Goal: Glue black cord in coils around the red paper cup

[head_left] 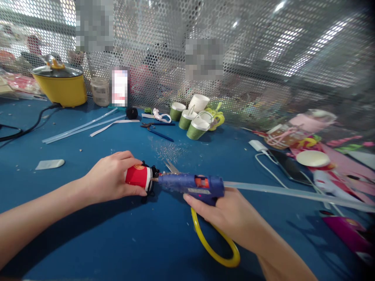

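Note:
My left hand (109, 177) is closed around a small red cup-shaped piece (137, 177) with a gold mark, a white band and black yarn-like trim at its right end. In my right hand (216, 210) is a blue glue gun (187, 185), its nozzle pointing left at the edge of the red piece; I cannot tell whether the tip touches. A long clear glue stick (272, 189) runs out of the gun's back. Scissors with a yellow handle (231, 257) lie beneath the gun, their blades partly covered by it.
Beyond my hands lie pliers (156, 128), clear glue sticks (84, 127) and green-wrapped paper cups (197, 128). A yellow electric pot (60, 88) stands back left, its black cord on the table. On the right are a phone (288, 166), a white cable and craft pieces. Perforated metal walls the back.

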`<state>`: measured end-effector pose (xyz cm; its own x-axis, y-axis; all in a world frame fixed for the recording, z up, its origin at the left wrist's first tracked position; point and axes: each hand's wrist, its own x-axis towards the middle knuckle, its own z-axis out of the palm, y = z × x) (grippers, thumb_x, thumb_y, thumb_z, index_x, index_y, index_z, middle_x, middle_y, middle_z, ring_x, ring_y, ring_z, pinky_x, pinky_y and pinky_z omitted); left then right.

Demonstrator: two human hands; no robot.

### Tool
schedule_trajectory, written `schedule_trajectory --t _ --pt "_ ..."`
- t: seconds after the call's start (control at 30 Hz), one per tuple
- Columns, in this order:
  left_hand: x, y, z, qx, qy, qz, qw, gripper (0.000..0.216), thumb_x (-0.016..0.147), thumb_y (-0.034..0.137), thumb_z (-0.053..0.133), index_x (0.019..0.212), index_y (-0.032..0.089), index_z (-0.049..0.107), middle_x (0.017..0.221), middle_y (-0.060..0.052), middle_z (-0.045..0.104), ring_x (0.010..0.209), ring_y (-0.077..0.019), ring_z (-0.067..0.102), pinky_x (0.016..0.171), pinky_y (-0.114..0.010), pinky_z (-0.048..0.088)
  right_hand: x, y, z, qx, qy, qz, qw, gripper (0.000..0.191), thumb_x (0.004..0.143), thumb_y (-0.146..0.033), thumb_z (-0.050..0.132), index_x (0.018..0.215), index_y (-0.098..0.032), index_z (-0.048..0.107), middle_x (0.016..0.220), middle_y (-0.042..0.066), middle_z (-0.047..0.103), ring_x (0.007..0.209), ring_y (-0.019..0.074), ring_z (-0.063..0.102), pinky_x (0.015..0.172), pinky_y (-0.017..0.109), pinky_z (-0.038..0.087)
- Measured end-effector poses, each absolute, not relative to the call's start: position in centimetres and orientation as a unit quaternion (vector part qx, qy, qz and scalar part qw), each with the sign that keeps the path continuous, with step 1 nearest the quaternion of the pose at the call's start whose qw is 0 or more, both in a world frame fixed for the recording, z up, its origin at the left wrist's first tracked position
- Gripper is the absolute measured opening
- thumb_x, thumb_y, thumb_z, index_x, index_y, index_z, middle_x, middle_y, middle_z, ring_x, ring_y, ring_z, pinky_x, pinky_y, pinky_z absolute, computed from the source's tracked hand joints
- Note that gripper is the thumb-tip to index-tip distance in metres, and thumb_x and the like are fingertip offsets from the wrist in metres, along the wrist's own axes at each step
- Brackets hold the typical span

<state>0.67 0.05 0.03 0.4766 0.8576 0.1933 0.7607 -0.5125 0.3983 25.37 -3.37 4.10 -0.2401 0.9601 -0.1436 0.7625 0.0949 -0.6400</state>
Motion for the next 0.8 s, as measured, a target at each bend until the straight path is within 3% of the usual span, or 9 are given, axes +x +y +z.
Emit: schedule_trajectory --t 0.3,0.63,0.8 --pt "1.2 0.0 1.4 0.780 0.539 0.209 0.238 0.056 0.071 0.058 0.054 0.105 0.015 0.059 0.092 -0.009 0.064 0.078 -0.0222 0.060 0.069 -0.033 0.048 25.5 -3.6 3.7 -0.563 -0.721 0.340 0.217 0.029 0.078 -0.039 0.052 0.055 -0.022 0.049 0.043 -0.004 0.044 0.041 0.0110 0.042 0.042 0.023 0.037" --pt "1.4 -0.3 1.5 0.741 0.552 0.205 0.323 0.053 0.073 0.059 0.050 0.103 0.017 0.059 0.089 -0.007 0.067 0.074 -0.0220 0.061 0.063 -0.031 0.048 25.1 -3.5 3.5 -0.580 -0.712 0.320 0.234 0.030 0.075 -0.037 0.055 0.051 -0.021 0.048 0.040 -0.005 0.043 0.039 0.0095 0.039 0.039 0.023 0.034" --pt "1.3 -0.1 1.0 0.734 0.541 0.251 0.325 0.055 0.073 0.056 0.052 0.112 0.016 0.056 0.103 -0.009 0.065 0.086 -0.0251 0.062 0.073 -0.035 0.049 25.4 -3.1 3.7 -0.570 -0.680 0.384 0.255 0.034 0.077 -0.041 0.053 0.053 -0.018 0.050 0.042 -0.004 0.045 0.041 0.0093 0.043 0.045 0.023 0.039"
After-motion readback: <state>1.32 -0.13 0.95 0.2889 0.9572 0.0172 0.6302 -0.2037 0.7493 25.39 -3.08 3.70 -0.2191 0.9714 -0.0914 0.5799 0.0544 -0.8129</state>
